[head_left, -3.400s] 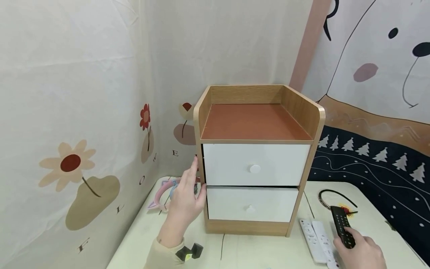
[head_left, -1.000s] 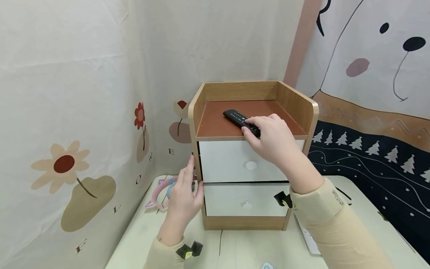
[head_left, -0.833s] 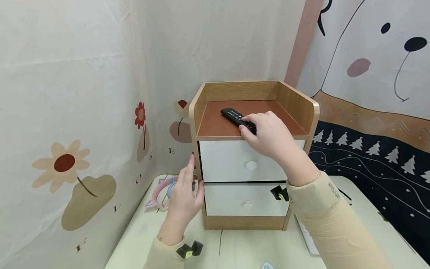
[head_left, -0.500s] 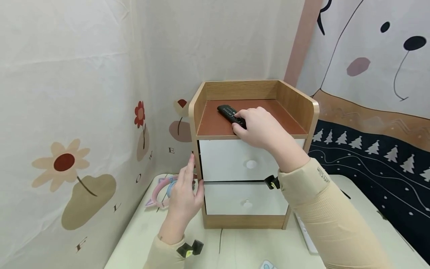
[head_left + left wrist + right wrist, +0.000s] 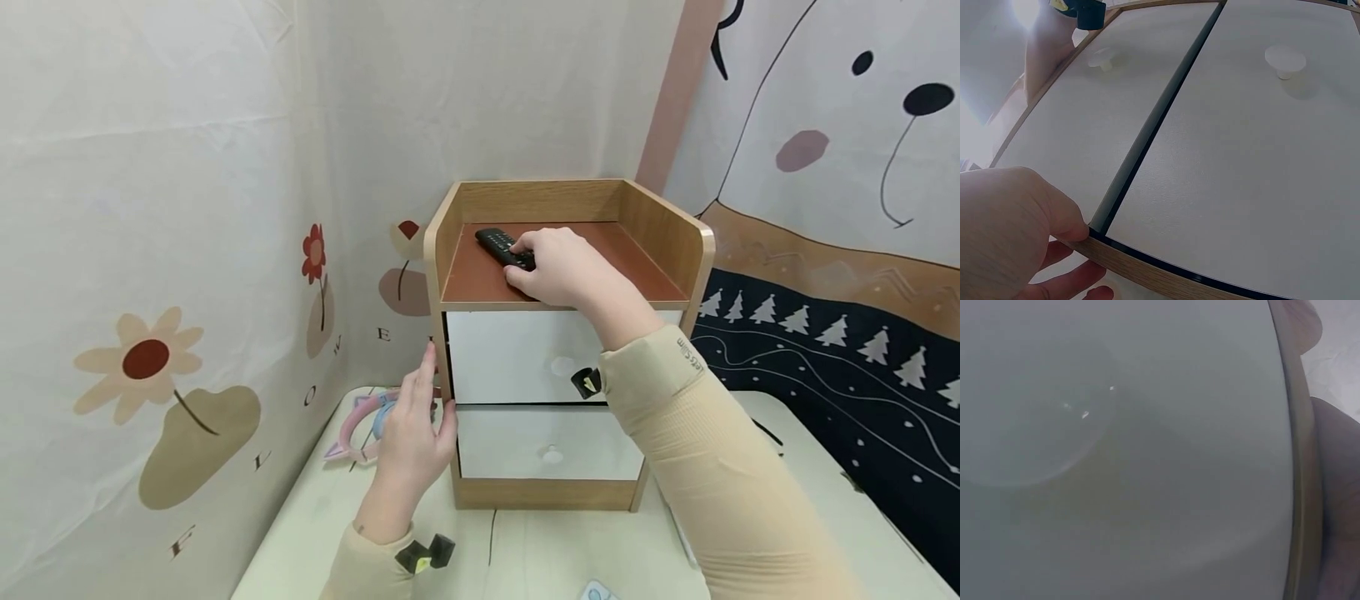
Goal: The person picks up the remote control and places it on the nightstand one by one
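In the head view, my right hand [image 5: 558,267] holds a black remote control [image 5: 495,242] between thumb and fingers, low over the reddish-brown top shelf of a small wooden cabinet [image 5: 547,493]. The remote's near end is hidden by the hand. My left hand [image 5: 411,437] lies along the cabinet's left side, fingers straight. In the left wrist view its thumb [image 5: 1063,215] rests on the side panel's front edge, near the gap between the two white drawers. The right wrist view is mostly filled by a blurred upper drawer knob [image 5: 1035,437].
A raised wooden rim [image 5: 543,202] encloses the shelf at the back and sides. Left of the cabinet lies a pink and blue band [image 5: 350,433]. A small white card [image 5: 597,592] sits at the table's front, and a dark cord [image 5: 767,433] lies at right.
My right hand picked up the remote from the table at right and carried it over the shelf, then moved it farther left and back. The left hand stays at the cabinet's side.
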A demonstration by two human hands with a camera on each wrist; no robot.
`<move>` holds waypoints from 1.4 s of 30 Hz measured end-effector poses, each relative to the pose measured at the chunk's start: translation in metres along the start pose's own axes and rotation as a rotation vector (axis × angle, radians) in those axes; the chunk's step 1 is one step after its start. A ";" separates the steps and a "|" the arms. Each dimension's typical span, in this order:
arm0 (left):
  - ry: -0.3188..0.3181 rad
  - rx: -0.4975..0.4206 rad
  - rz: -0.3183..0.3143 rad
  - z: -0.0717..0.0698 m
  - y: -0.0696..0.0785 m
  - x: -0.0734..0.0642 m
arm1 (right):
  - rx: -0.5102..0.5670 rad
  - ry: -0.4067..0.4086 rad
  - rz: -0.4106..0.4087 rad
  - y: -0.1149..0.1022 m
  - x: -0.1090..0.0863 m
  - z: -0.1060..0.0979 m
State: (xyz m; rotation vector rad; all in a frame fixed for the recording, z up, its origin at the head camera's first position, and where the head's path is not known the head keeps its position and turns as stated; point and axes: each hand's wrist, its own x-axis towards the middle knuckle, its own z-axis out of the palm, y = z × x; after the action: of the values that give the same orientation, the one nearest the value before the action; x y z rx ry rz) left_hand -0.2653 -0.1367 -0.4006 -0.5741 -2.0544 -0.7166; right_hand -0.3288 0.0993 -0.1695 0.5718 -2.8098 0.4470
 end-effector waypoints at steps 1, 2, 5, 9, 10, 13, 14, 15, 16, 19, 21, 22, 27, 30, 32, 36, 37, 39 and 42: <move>0.000 0.002 -0.001 0.000 0.000 0.000 | -0.002 -0.002 0.003 0.000 0.002 0.001; 0.000 0.004 -0.002 -0.001 0.001 0.000 | -0.005 -0.002 0.005 -0.001 0.004 0.002; -0.003 0.012 -0.012 -0.001 0.002 0.000 | -0.031 0.002 0.004 -0.003 0.010 0.005; -0.014 0.007 -0.024 -0.002 0.004 -0.001 | -0.064 -0.006 0.014 -0.005 0.015 0.009; -0.016 0.005 -0.026 -0.003 0.005 -0.001 | -0.067 -0.016 0.023 -0.006 0.015 0.009; -0.017 -0.004 -0.026 -0.003 0.007 0.001 | -0.071 -0.048 0.048 -0.007 0.014 0.009; -0.017 -0.007 -0.025 -0.003 0.007 0.001 | -0.072 -0.057 0.056 -0.008 0.013 0.008; -0.017 -0.009 -0.025 -0.002 0.007 0.001 | -0.074 -0.066 0.060 -0.008 0.013 0.008; -0.017 -0.010 -0.023 -0.002 0.008 0.002 | -0.078 -0.075 0.064 -0.008 0.012 0.008; -0.022 -0.010 -0.024 -0.002 0.009 0.002 | -0.088 -0.099 0.078 -0.007 0.010 0.006; -0.025 -0.010 -0.025 -0.001 0.009 0.002 | -0.090 -0.116 0.086 -0.007 0.009 0.006; -0.025 -0.009 -0.024 -0.001 0.009 0.002 | -0.090 -0.122 0.089 -0.006 0.008 0.006; -0.011 -0.013 -0.005 0.001 0.009 0.002 | -0.087 -0.132 0.093 -0.004 0.007 0.006; -0.003 -0.013 0.006 0.002 0.008 0.001 | -0.090 -0.131 0.086 -0.003 0.008 0.007; -0.003 -0.014 0.005 0.002 0.009 0.001 | -0.094 -0.127 0.083 -0.002 0.008 0.008; -0.020 -0.018 -0.014 0.000 0.010 0.001 | -0.098 -0.120 0.073 -0.002 0.009 0.010; -0.023 -0.018 -0.017 0.000 0.010 0.001 | -0.097 -0.115 0.071 -0.002 0.009 0.010; -0.027 -0.019 -0.019 0.000 0.009 0.001 | -0.101 -0.102 0.065 -0.002 0.007 0.010; -0.023 -0.022 -0.014 0.001 0.008 0.000 | -0.106 -0.073 0.063 -0.003 0.002 0.011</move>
State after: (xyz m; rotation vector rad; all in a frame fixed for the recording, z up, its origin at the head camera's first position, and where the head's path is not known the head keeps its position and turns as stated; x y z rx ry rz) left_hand -0.2610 -0.1302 -0.3984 -0.5830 -2.0756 -0.7449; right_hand -0.3308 0.0924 -0.1781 0.4880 -2.9065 0.2916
